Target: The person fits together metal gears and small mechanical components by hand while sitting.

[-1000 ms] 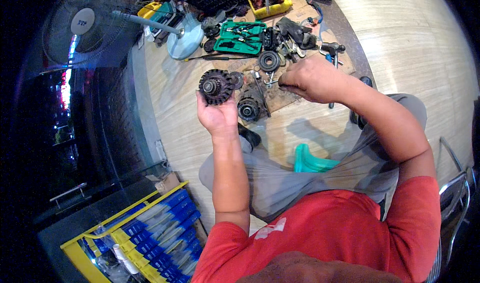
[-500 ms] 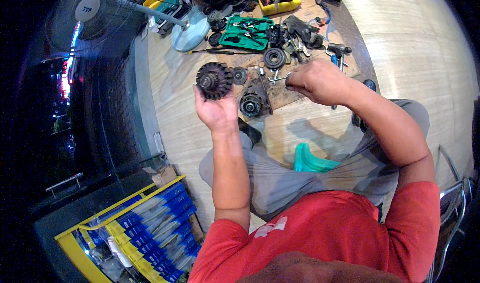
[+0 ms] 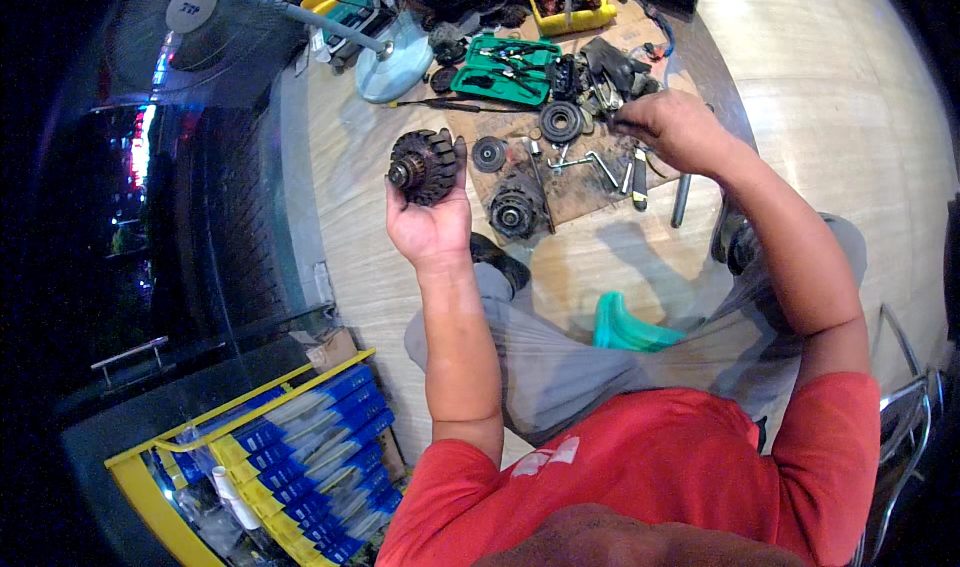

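My left hand (image 3: 430, 229) holds up a dark, toothed metal rotor (image 3: 424, 168) with a short shaft that points to the left. Its fingers wrap the rotor's right side and underside. My right hand (image 3: 682, 132) hovers over the far right of the cardboard (image 3: 590, 199), fingertips curled together beside a heap of dark parts. Whatever lies between those fingertips, if anything, is hidden. Below and left of it lie a Z-shaped metal bar (image 3: 588, 164) and a black-and-yellow handled tool (image 3: 640, 181). A dark round housing (image 3: 513, 211) sits nearer me, a pulley-like ring (image 3: 561, 121) farther off.
An open green tool case (image 3: 506, 70) lies beyond the parts, with a yellow container (image 3: 572, 9) behind it. The round base of a fan (image 3: 394, 70) stands at the far left. A green plastic seat (image 3: 628, 325) shows between my legs, blue-and-yellow racked packets (image 3: 310, 457) at the lower left.
My right hand has moved up and to the right, uncovering the Z-shaped bar and the black-and-yellow handled tool. The rotor has tilted in my left hand, turning its shaft further left.
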Demonstrator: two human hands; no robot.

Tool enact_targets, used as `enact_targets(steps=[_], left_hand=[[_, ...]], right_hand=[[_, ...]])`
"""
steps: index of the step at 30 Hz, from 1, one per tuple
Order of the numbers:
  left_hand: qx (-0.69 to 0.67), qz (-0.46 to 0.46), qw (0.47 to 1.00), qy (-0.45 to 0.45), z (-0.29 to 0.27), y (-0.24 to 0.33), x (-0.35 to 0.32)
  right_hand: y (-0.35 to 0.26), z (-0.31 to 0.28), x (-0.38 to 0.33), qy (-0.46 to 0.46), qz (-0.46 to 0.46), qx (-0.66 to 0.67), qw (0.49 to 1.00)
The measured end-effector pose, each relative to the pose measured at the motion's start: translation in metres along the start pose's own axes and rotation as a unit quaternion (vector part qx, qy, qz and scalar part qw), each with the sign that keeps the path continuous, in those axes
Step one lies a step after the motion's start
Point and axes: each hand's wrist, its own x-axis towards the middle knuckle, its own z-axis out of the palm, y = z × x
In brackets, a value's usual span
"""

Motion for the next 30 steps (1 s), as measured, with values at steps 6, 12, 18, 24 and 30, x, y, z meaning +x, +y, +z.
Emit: enact_targets(steps=[6,12,18,24,30], left_hand=[[0.038,-0.003,0.999,0.02,-0.002,-0.012,-0.001],[0.013,0.006,1.0,-0.001,-0.007,-0.004,0.001],[0.062,0.039,0.995,0.065,0.001,-0.01,-0.001],[0.101,0.003,0.993,0.06,0.002,-0.032,-0.017],[0.104,-0.067,0.992,0.01,-0.009,-0.058,-0.024]], right_hand=[[0.018,-0.005,0.004,-0.023,0.06,-0.038,0.997],[0.042,-0.016,0.0,-0.036,0.081,-0.106,0.99],[0.073,-0.01,-0.002,-0.089,0.179,-0.166,0.966],[0.024,0.001,0.004,-0.171,0.158,-0.092,0.968],[-0.025,0.044,0.006,-0.023,-0.027,0.189,0.981]])
